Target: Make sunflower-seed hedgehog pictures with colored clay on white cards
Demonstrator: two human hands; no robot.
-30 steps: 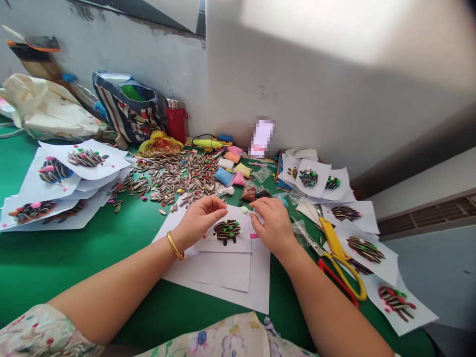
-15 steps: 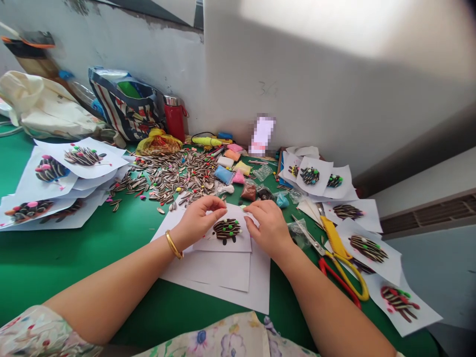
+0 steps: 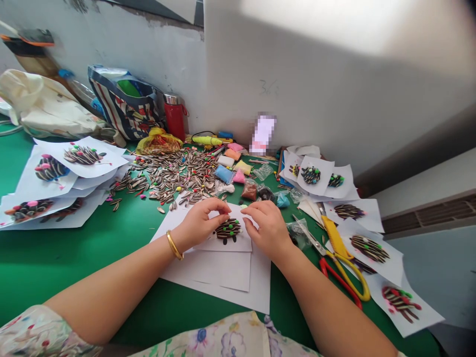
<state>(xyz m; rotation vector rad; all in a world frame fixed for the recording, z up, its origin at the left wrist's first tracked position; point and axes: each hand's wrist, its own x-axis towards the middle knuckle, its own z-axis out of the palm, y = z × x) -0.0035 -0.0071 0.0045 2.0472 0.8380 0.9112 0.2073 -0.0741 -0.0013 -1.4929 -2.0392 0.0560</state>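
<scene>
A small white paper card (image 3: 238, 241) lies on a stack of white sheets (image 3: 223, 277) in front of me. On it sits a hedgehog figure (image 3: 227, 230) made of dark clay, striped sunflower seeds and coloured dots. My left hand (image 3: 199, 222), with a gold bangle at the wrist, rests on the card's left side, fingers pinched together just above the figure. My right hand (image 3: 266, 225) is curled at the figure's right edge, fingertips pinched close to it. What either pinch holds is too small to make out.
A heap of sunflower seeds (image 3: 171, 173) and coloured clay packets (image 3: 228, 168) lie behind the card. Finished hedgehog cards are piled at left (image 3: 55, 178) and right (image 3: 368, 248). Yellow scissors (image 3: 342, 258) lie by my right forearm. A striped bag (image 3: 126, 106) and red flask (image 3: 174, 119) stand against the wall.
My right hand has moved left from the card's right corner to the figure's edge. My left hand's fingers have dropped closer to the figure's top.
</scene>
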